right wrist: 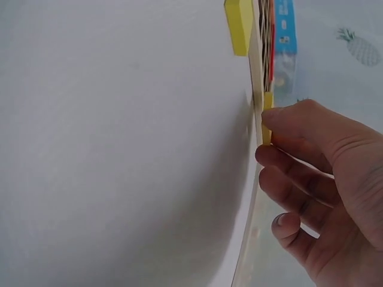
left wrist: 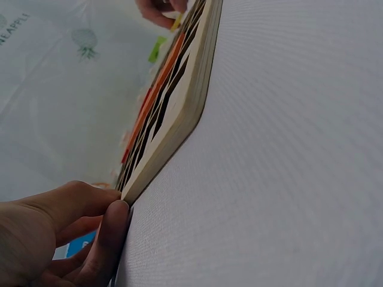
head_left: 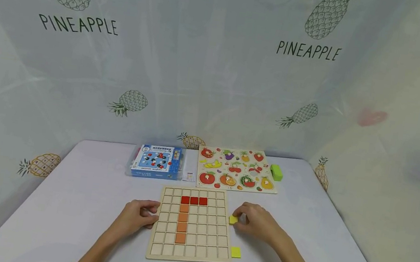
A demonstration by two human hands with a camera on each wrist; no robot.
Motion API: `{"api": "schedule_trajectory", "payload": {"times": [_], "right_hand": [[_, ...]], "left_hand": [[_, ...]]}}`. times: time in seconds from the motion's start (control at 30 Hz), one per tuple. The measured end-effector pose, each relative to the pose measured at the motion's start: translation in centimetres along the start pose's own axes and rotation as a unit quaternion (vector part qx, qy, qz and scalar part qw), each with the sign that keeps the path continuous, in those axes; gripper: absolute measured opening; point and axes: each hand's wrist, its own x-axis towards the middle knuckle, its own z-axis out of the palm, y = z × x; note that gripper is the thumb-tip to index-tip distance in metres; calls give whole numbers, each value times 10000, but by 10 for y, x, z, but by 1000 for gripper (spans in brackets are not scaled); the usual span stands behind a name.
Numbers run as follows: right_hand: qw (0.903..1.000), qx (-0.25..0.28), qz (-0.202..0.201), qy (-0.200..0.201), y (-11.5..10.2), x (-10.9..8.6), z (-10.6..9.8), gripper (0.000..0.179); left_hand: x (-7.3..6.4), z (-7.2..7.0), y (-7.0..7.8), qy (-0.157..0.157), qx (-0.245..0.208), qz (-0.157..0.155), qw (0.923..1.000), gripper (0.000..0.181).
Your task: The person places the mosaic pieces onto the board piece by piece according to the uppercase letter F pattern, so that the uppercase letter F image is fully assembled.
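Note:
A wooden grid board lies on the white table, holding a row of red square tiles and a column of orange square tiles. My left hand grips the board's left edge, thumb and index fingertips right at the rim in the left wrist view. On the other side, my right hand pinches a yellow square tile between thumb and fingers, close to the board's right edge. Another yellow tile lies nearer me beside that edge.
Behind the board are a fruit picture puzzle board and a blue boxed set in a clear case. A green block sits at the puzzle's right. A pineapple-print curtain hangs behind the table.

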Motion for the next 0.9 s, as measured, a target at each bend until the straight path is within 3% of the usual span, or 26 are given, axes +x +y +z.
{"api": "schedule_trajectory", "payload": {"times": [0.3, 0.9], "right_hand": [[9995, 176, -245, -134, -15, 14, -1, 18], [9960, 232, -674, -533, -60, 45, 19, 16]], "left_hand": [[-1, 0, 1, 45, 55, -39, 10000, 43], [1, 1, -1, 79, 83, -111, 9999, 43]]}}
